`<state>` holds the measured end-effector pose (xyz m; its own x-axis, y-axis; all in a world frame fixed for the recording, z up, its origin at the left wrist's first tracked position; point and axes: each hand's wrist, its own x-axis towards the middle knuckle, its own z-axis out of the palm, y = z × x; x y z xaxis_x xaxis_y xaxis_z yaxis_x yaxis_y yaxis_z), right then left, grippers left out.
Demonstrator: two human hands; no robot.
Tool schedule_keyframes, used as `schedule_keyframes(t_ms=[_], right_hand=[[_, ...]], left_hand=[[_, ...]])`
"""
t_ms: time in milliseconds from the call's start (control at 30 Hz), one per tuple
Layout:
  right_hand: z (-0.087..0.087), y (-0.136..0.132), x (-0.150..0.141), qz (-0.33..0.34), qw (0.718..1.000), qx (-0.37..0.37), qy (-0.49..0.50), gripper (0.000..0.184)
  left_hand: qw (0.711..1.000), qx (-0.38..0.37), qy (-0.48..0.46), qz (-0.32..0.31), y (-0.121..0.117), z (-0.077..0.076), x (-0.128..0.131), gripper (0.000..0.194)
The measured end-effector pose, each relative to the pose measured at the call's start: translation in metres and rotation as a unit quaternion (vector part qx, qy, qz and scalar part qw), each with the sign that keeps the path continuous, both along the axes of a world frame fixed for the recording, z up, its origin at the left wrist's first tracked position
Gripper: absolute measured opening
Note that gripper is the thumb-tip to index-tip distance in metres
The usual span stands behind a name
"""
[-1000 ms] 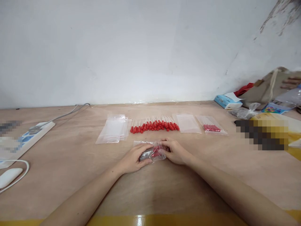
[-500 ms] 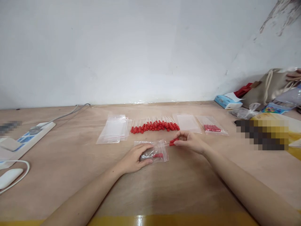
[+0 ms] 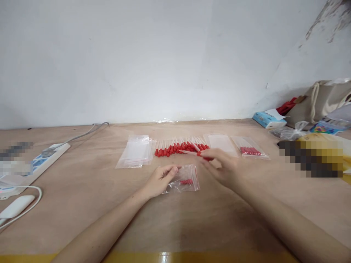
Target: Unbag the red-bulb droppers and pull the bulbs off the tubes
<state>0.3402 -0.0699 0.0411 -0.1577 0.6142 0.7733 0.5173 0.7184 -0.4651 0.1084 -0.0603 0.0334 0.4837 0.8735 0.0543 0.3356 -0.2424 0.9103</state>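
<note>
Red-ended droppers (image 3: 203, 155) have moved from the clear bag (image 3: 192, 173) toward the pile (image 3: 175, 148). Left hand (image 3: 159, 181), half-curled, holds the bag's left end on the table (image 3: 82, 182), probably to steady it; right hand (image 3: 223, 168), nearly closed, pinches the droppers, too blurred to count.

Even, fairly soft light fills the scene, brightest across the middle of the pale wall (image 3: 164, 65) and duller toward its corners. Its source lies outside the view. Dim shadow darkens the near table (image 3: 153, 226) between the forearms (image 3: 274, 212). A white glare streak sits on the yellow strip (image 3: 131, 257), and small glints dot the clear bag (image 3: 175, 187). Motion blurs the right fingers (image 3: 216, 154). Blocky pixelation hides patches at both sides; wide-angle stretching shows toward the edges.
</note>
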Motion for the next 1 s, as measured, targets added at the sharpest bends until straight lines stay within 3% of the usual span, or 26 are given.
schedule_keyframes(t_ms=[133,233,333,433,533,633,700,833,1000], right_hand=[[-0.013,-0.018,-0.021,0.092,0.968,0.103,-0.207,0.025],[-0.016,-0.022,-0.026,0.131,0.943,0.133,-0.276,0.03],[-0.02,-0.02,-0.029,0.145,0.938,0.138,-0.284,0.028],[-0.025,-0.017,-0.032,0.149,0.94,0.149,-0.268,0.027],[-0.028,-0.014,-0.03,0.12,0.951,0.146,-0.243,0.032],[-0.032,-0.008,-0.021,0.063,0.971,0.115,-0.2,0.025],[-0.038,-0.001,-0.013,0.034,0.983,0.084,-0.163,0.021],[-0.048,0.011,0.001,0.015,0.994,0.025,-0.103,0.018],[-0.051,0.012,0.002,0.027,0.995,-0.027,-0.092,0.017]], left_hand=[[0.958,-0.227,-0.167,0.047,-0.003,0.007,0.016,0.033],[0.923,-0.31,-0.215,0.072,-0.006,0.007,0.021,0.021],[0.893,-0.356,-0.253,0.11,-0.01,0.003,0.023,0.022],[0.888,-0.343,-0.271,0.144,-0.012,0.002,0.024,0.028],[0.917,-0.282,-0.235,0.156,0.0,0.008,0.018,0.032],[0.955,-0.187,-0.146,0.177,0.036,0.023,0.005,0.029],[0.957,-0.133,-0.08,0.244,0.068,0.034,-0.003,0.031],[0.95,-0.177,-0.012,0.257,0.12,0.048,-0.008,0.026],[0.941,-0.212,0.054,0.258,0.142,0.037,0.0,0.023]])
